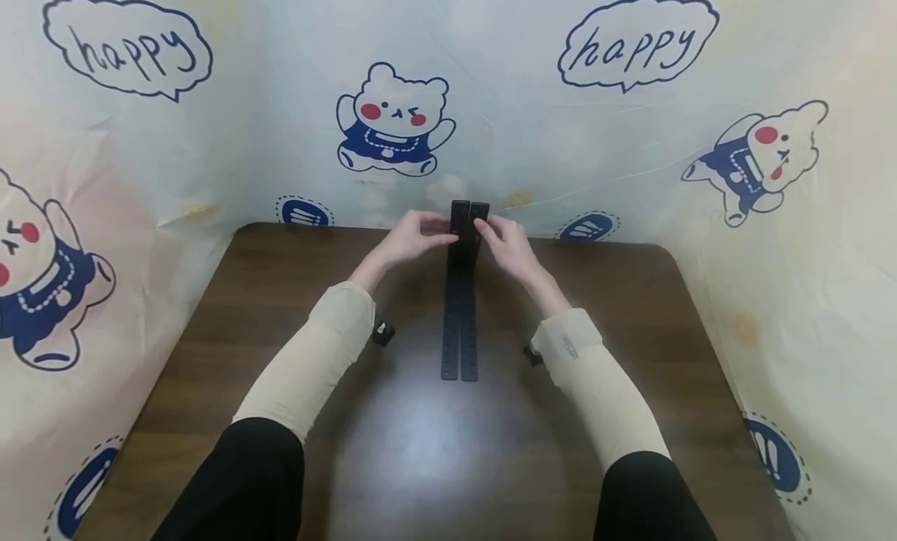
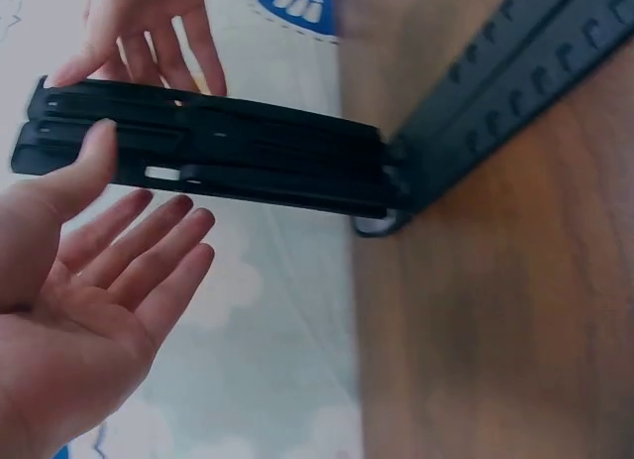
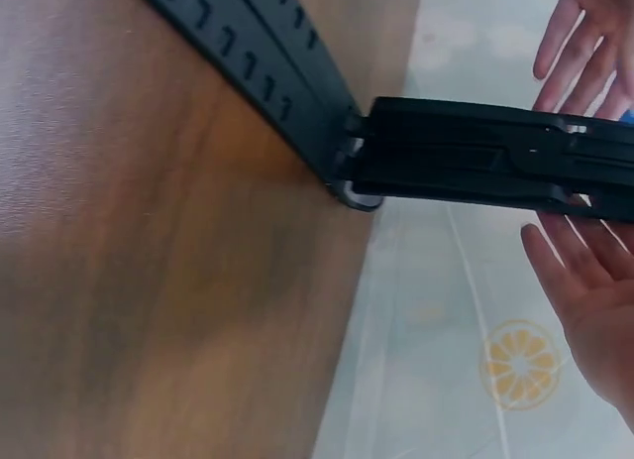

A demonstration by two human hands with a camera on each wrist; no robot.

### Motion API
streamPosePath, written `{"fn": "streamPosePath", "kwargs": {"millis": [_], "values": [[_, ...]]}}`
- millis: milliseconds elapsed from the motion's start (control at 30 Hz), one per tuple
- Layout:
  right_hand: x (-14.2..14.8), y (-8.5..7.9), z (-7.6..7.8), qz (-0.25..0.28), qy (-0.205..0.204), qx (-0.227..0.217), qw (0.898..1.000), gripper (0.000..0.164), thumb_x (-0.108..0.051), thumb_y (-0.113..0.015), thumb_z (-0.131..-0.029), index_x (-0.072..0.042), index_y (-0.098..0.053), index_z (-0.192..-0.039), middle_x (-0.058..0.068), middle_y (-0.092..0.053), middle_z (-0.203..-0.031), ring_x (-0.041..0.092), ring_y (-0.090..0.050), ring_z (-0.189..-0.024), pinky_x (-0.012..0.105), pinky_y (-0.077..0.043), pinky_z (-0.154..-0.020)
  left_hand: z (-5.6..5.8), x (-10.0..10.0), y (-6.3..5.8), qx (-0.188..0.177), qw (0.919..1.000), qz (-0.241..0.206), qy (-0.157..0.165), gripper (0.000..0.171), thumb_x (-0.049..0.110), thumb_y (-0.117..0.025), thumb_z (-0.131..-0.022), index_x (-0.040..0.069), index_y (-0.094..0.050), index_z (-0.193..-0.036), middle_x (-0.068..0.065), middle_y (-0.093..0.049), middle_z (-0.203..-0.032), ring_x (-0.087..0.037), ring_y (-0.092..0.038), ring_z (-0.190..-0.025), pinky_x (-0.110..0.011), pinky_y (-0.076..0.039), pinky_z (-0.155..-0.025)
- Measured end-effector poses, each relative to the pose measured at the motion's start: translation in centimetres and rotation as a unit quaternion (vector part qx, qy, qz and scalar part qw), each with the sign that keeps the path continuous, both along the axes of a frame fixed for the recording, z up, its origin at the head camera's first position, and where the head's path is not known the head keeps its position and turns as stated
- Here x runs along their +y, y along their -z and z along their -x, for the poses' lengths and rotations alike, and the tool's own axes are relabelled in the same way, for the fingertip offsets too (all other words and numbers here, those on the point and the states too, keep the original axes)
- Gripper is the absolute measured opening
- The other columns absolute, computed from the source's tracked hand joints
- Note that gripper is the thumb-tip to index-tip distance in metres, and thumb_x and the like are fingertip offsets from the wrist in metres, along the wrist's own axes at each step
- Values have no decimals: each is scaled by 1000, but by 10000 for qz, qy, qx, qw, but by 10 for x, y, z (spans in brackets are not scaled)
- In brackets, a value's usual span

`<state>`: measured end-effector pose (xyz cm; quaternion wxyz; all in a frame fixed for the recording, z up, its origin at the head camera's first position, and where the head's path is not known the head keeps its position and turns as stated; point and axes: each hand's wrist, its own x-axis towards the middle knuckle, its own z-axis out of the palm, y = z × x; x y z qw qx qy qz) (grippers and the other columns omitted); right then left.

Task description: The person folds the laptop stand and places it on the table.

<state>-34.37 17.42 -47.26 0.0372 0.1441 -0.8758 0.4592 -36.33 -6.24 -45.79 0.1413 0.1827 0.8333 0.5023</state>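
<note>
A black folding laptop stand [image 1: 459, 315] sits at the back middle of the table, its two long notched legs lying side by side and pointing toward me. From their far end a pair of narrow arms [image 2: 267, 147] rises upright. My left hand [image 1: 413, 236] holds the upright part near its top from the left, thumb on the near face. On the opposite side my right hand [image 1: 510, 247] grips the top, thumb on the near face too. In the left wrist view, the left hand's fingers [image 2: 163, 256] extend behind the arms, fairly straight.
The brown wooden table [image 1: 280, 416] ends just behind the stand. A pale printed cloth [image 1: 518, 121] with bear drawings hangs around its back and sides. Dark wrist cameras [image 1: 382, 331] show beside both cuffs.
</note>
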Motion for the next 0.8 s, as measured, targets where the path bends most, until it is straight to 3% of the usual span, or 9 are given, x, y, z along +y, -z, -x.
{"fn": "streamPosePath", "kwargs": {"millis": [100, 167, 367, 800], "values": [[3, 8, 0, -45, -133, -241, 9996, 42, -35, -59, -115, -1, -71, -138, 23, -77, -133, 34, -74, -119, 48, -60, -107, 4, 1, 14, -19, 10000, 49, -40, 48, 17, -76, -106, 5, -64, -151, -18, -69, -151, -35, -67, -142, -51, -53, -122], [4, 14, 1, -122, -180, -339, 9992, 41, -32, -65, -113, -2, -70, -141, 22, -75, -139, 35, -74, -130, 51, -58, -114, 6, 2, 22, 2, 9997, 188, -166, 45, 14, -76, -105, 5, -67, -148, -18, -71, -149, -35, -68, -140, -51, -53, -122], [7, 28, 2, -191, -111, -403, 9989, 35, -18, -73, -108, 0, -71, -138, 23, -76, -137, 38, -75, -128, 51, -59, -114, 8, 8, 40, 146, 9971, 462, -583, 38, 13, -77, -104, 5, -73, -141, -18, -75, -142, -36, -71, -136, -52, -53, -121], [6, 50, 4, -484, -126, -620, 9968, 33, -13, -78, -104, -2, -73, -134, 21, -77, -135, 36, -77, -125, 53, -59, -113, 4, 11, 67, 134, 9959, 624, -644, 35, 10, -81, -100, 5, -76, -135, -17, -78, -138, -35, -73, -133, -51, -57, -118]]}}
